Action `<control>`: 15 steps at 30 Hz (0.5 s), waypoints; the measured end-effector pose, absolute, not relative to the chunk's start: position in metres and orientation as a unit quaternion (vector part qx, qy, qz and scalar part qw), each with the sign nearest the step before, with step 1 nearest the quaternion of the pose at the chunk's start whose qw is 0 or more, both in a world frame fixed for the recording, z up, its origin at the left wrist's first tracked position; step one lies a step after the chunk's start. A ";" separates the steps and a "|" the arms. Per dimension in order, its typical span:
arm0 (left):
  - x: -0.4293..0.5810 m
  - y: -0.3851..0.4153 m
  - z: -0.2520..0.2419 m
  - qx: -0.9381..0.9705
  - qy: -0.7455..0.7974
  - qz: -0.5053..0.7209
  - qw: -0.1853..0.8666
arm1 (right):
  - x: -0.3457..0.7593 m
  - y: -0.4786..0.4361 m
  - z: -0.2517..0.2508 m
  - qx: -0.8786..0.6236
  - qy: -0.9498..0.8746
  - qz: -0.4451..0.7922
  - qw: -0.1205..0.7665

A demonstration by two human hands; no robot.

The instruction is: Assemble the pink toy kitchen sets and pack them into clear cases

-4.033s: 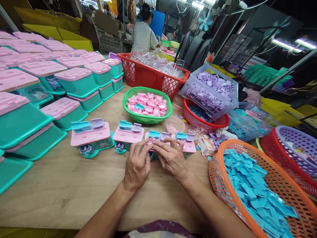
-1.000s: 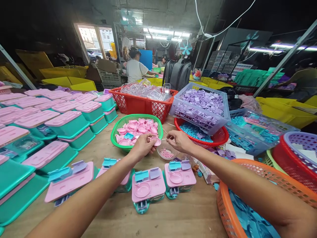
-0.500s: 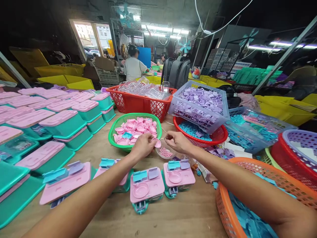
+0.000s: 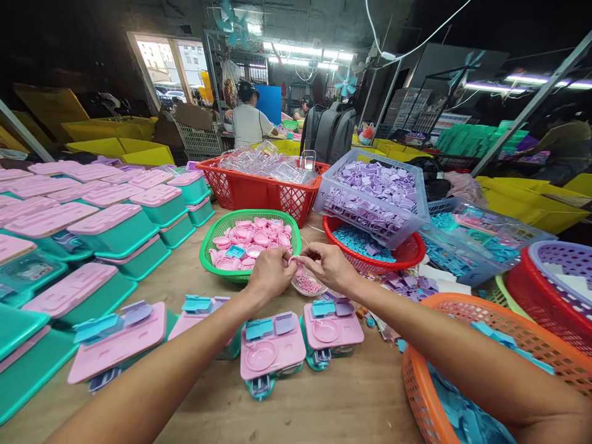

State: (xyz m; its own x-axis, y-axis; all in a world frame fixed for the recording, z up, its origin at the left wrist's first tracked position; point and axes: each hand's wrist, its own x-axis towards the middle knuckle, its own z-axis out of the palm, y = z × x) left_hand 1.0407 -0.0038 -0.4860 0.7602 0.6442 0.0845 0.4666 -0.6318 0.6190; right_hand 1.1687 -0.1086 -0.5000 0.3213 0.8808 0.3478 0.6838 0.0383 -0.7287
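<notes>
Above the front of the table, my left hand (image 4: pixel 272 271) pinches a small pink toy basin (image 4: pixel 298 267), mostly covered by fingers. My right hand (image 4: pixel 330 265) is closed, its fingertips meeting the basin's edge; what they pinch is too small to make out. Just below the hands sits a clear dish of tiny pink parts (image 4: pixel 308 284). Behind my left hand, a green basket (image 4: pixel 206 262) holds many pink basins. Nearer me stand toy boxes with pink tops; one top (image 4: pixel 291 345) and another top (image 4: pixel 346 328) carry a pink basin plus blue and purple flaps.
Stacked teal boxes with pink lids (image 4: pixel 113 225) fill the left. A red basket (image 4: pixel 250 196) of clear parts stands behind, beside a clear crate (image 4: pixel 370 213) of purple pieces. An orange basket (image 4: pixel 419 382) of blue parts is close by my right forearm. Co-workers sit farther back.
My right hand has moved left, bringing its fingertips against the pink basin. The basin has turned and shows less of its bowl. My left hand stays nearly in place.
</notes>
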 end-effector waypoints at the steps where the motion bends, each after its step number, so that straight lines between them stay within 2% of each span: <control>1: 1.041 -0.004 -0.486 0.892 0.311 0.151 0.289 | 1.169 -0.108 -0.501 -0.684 -0.574 0.110 0.437; 10: 1.041 -0.009 -0.488 0.917 0.308 0.142 0.212 | 1.167 -0.109 -0.505 -0.684 -0.602 0.057 0.409; 15: 1.040 -0.005 -0.489 0.909 0.299 0.166 0.239 | 1.168 -0.109 -0.505 -0.682 -0.598 0.049 0.419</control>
State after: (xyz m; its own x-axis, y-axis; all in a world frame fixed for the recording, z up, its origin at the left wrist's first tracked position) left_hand 1.0404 -0.0049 -0.4888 0.7667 0.6221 0.1582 0.4637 -0.7072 0.5338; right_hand 1.1679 -0.1086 -0.5050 0.2810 0.8560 0.4340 0.7737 0.0656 -0.6302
